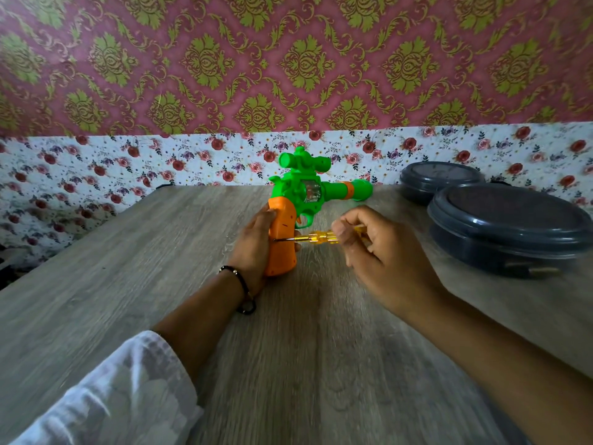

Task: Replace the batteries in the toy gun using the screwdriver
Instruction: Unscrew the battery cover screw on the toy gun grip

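Observation:
A green toy gun (308, 187) with an orange grip stands upright on the wooden table (128, 268), barrel pointing right. My left hand (253, 245) grips the orange grip from the left side. My right hand (378, 252) holds a yellow see-through screwdriver (317, 237) by its handle. The screwdriver lies level, and its metal tip touches the right face of the orange grip. The screw itself is too small to make out.
Two dark grey round lidded containers (510, 226) sit at the table's right side, one behind the other (439, 181). A flowered wall covering runs along the table's far edge. A black bracelet circles my left wrist.

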`<state>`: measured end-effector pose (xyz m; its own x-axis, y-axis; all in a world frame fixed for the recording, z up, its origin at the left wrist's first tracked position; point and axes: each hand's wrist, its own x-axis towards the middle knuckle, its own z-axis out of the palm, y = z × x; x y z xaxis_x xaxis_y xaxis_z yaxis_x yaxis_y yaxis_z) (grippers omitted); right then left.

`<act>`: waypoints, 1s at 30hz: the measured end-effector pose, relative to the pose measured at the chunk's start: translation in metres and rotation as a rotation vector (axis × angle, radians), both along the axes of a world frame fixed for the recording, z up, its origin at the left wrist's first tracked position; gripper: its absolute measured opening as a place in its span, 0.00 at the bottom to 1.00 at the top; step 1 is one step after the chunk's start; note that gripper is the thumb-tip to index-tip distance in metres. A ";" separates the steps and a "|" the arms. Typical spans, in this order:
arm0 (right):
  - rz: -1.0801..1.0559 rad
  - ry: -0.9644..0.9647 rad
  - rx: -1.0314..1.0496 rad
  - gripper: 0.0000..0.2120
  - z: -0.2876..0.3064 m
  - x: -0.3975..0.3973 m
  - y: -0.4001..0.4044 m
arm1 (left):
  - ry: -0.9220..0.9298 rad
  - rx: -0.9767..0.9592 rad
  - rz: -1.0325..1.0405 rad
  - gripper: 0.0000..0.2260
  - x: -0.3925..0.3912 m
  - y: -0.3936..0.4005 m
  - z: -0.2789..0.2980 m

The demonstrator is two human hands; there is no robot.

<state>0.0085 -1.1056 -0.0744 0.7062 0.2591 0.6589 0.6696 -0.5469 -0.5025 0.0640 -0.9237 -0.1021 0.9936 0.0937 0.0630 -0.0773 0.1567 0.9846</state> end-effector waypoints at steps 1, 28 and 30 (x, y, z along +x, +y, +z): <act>-0.032 -0.011 -0.041 0.20 0.001 0.000 -0.001 | -0.004 0.010 0.000 0.20 0.000 0.000 0.000; 0.164 0.111 0.072 0.03 0.005 -0.004 0.003 | -0.003 -0.016 0.014 0.20 -0.004 -0.002 0.003; 0.157 0.086 0.065 0.04 0.004 -0.006 0.005 | -0.009 -0.021 0.016 0.19 -0.004 -0.003 0.004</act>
<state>0.0026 -1.1003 -0.0705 0.7150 0.3292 0.6167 0.6970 -0.4037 -0.5926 0.0595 -0.9265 -0.0983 0.9914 0.1110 0.0695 -0.0885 0.1763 0.9804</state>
